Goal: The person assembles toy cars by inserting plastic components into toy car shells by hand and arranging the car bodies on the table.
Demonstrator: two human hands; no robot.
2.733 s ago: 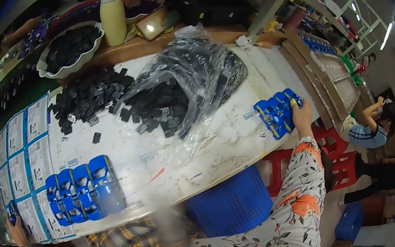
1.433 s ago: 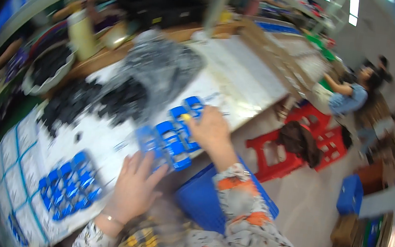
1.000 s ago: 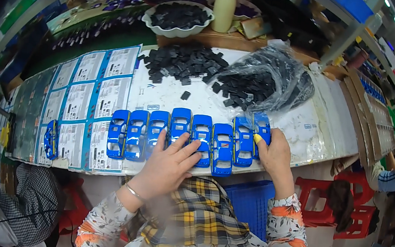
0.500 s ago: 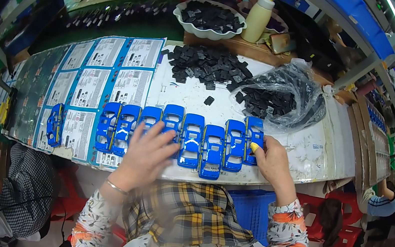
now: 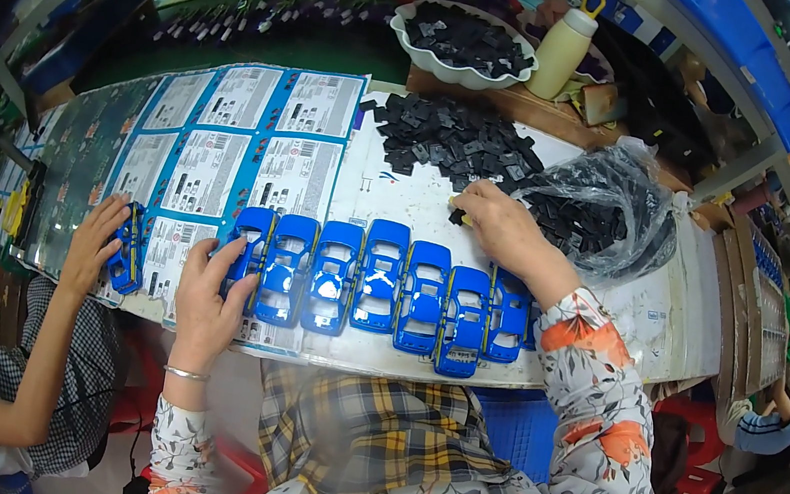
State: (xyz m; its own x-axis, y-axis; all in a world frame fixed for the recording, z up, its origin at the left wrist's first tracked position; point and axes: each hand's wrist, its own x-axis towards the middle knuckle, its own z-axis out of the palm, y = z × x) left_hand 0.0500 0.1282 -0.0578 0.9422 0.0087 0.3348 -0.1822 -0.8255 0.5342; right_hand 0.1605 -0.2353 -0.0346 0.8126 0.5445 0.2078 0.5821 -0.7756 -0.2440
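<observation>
Blue toy car bodies (image 5: 332,279) with open window gaps stand side by side in a slightly uneven row along the table's near edge. My left hand (image 5: 208,307) is closed around the leftmost car body (image 5: 252,245), fingers at its top and thumb along its side. Beyond the row, my right hand (image 5: 508,231) reaches across the white table surface with its fingertips pinched at a small flat black piece (image 5: 457,217). Something yellow covers a fingertip of that hand. My right forearm partly hides the right end of the row.
A heap of black pieces (image 5: 460,143) lies beyond my right hand, beside a clear plastic bag (image 5: 636,220) holding more. Behind are a white scalloped bowl (image 5: 460,74) and a pale yellow bottle (image 5: 562,53). At left, a co-worker's hand (image 5: 92,245) touches another blue car body (image 5: 125,255) near printed card sheets (image 5: 263,127).
My right hand has left the row's right end and moved forward to the lone black piece. My left hand has shifted left to the end car. A co-worker's hand has come to the separate car.
</observation>
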